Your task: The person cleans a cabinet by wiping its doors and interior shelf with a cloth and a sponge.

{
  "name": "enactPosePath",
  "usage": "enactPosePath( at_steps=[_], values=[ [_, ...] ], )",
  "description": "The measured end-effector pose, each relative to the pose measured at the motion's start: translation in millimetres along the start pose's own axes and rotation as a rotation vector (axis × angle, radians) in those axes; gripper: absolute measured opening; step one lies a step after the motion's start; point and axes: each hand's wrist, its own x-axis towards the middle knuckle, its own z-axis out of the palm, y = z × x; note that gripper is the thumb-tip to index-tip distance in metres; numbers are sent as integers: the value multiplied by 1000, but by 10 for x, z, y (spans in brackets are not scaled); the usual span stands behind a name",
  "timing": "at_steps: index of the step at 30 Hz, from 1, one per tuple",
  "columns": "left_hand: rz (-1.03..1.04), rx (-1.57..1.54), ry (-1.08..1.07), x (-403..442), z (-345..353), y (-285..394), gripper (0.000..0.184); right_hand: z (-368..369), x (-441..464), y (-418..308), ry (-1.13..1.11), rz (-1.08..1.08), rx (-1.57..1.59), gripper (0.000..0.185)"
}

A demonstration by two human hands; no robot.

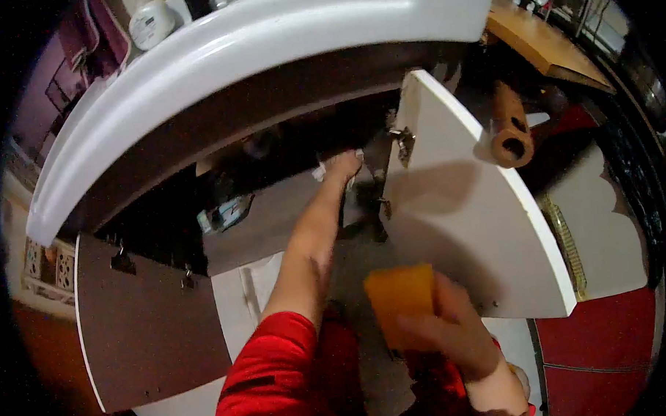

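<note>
My left hand [342, 166] is stretched into the open cabinet under the washbasin, closed around a crumpled white cloth [320, 172]. It rests on or just above the grey cabinet floor [271, 210], towards the right side. Near the front of my body, my right hand [458, 325] grips an orange rectangular block [402, 301]. Motion blurs that block, so I cannot tell whether it is a sponge or a small box. A light blue and white packet [230, 213] lies on the cabinet floor to the left.
Both cabinet doors stand open: the left door [150, 324] and the right door [469, 210]. Overhead, the white washbasin [268, 34] carries a round white container [151, 23]. A brown tube [512, 139] is behind the right door, below a wooden shelf [540, 43].
</note>
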Motion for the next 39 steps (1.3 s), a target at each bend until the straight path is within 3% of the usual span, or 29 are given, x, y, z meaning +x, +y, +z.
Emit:
enactPosePath(
  at_steps=[10, 17, 19, 21, 23, 25, 27, 30, 32, 34, 35, 37, 39],
  values=[
    [-471, 208, -259, -840, -663, -1320, 38, -1, -155, 13, 78, -83, 83, 44],
    [-511, 365, -375, -1075, -778, -1486, 48, -133, -488, 140, 143, -85, 199, 43],
    [-499, 414, -279, -1142, -782, -1484, 46, -195, -567, 179, 60, -86, 166, 45],
    [-536, 411, -334, -1113, -772, -1266, 39, -208, -600, 186, 47, -20, 185, 46],
    [-560, 266, -189, -1035, -778, -1002, 30, -186, -592, 176, 27, 41, 198, 46],
    [-464, 188, -236, -684, -475, -915, 26, -98, -537, 131, 18, -13, 177, 46],
    [-244, 134, -77, -538, -207, -689, 25, 9, -432, 99, 38, -14, 148, 49],
    [-125, 59, -14, -883, -634, -404, 25, 87, -340, 39, 69, -6, 110, 50],
    [-321, 140, -130, -750, -312, -1161, 24, 76, -336, 16, 71, -5, 108, 48],
    [-398, 145, -182, -1135, -762, -1329, 28, 42, -373, 19, 124, -3, 111, 46],
    [-421, 231, -239, -1090, -498, -1860, 31, 26, -401, 28, 133, -4, 123, 46],
    [-377, 287, -275, -1162, -579, -1772, 32, -18, -489, 41, 158, -56, 188, 44],
    [-512, 298, -54, -1068, -501, -1502, 31, -81, -520, 97, 134, -62, 188, 47]
  ],
)
